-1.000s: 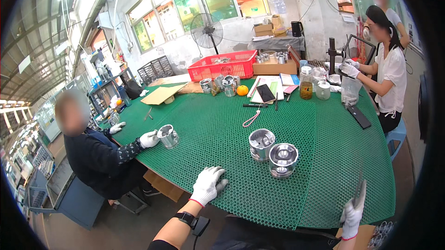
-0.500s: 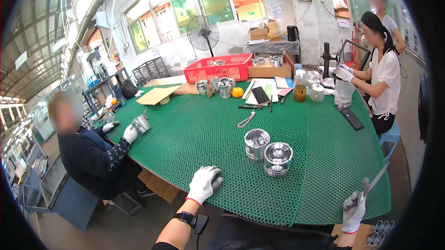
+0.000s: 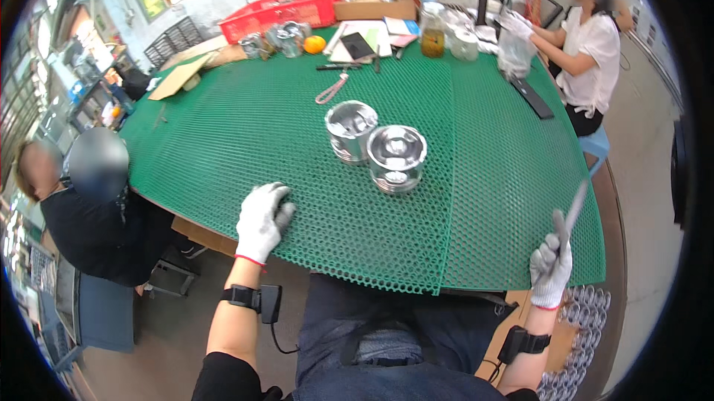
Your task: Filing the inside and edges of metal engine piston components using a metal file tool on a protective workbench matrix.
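Observation:
My left hand (image 3: 263, 221), in a white glove, lies on the near edge of the green honeycomb mat (image 3: 297, 178). Its fingers are loosely spread and hold nothing. Over the mat's right near corner, my right hand (image 3: 551, 261), also gloved, grips a long, flat, grey file-like tool (image 3: 575, 207). The tool points up and away; motion blurs its far end. Between my hands, farther in on the mat, two shiny metal pistons stand close together: a rear left piston (image 3: 351, 130) and a front right piston (image 3: 397, 159). Neither hand touches them.
A co-worker (image 3: 591, 51) handles a clear bag (image 3: 515, 55) at right; another person (image 3: 97, 222) sits at left. Across the far side are a red crate (image 3: 279, 14), more pistons, an orange (image 3: 314, 45), papers and jars. Metal rings (image 3: 587, 319) lie below my right hand.
My view has tipped downward, bringing my lap and more of both forearms into sight. The left co-worker's gloved hands and the piston held there no longer show. My right hand keeps its grip.

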`<state>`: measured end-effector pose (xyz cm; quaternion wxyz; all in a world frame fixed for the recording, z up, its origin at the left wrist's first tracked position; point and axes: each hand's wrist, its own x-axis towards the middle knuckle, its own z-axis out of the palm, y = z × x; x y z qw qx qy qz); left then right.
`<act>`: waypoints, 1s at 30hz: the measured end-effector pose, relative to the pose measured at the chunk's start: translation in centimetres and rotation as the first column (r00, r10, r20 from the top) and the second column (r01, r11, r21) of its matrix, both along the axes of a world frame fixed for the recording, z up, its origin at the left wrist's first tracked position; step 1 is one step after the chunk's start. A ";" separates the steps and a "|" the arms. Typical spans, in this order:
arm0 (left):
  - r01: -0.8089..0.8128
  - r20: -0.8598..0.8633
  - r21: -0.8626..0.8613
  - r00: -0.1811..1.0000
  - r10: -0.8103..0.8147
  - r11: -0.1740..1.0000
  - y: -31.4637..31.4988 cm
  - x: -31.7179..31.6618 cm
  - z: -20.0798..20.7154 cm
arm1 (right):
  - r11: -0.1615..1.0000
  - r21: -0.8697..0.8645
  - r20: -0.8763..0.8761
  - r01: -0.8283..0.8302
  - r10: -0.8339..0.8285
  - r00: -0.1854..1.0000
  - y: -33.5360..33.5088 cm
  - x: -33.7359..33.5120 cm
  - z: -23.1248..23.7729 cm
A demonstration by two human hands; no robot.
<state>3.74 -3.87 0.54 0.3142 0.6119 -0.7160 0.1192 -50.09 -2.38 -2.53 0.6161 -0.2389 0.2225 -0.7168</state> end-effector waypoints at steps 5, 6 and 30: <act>-0.023 -0.046 0.101 0.999 0.028 0.995 -0.4 -0.3 -0.8 | 0.980 0.162 0.097 0.113 -0.130 0.987 0.1 2.2 1.6; -0.015 -0.040 0.107 0.999 0.019 0.994 -0.5 -0.5 -0.9 | 0.994 0.053 -0.022 0.096 -0.095 0.995 0.5 1.9 1.3; 0.613 0.321 0.222 0.689 -0.650 0.758 -6.2 -12.6 7.3 | 0.999 0.005 0.041 0.044 -0.045 0.998 0.3 0.7 0.2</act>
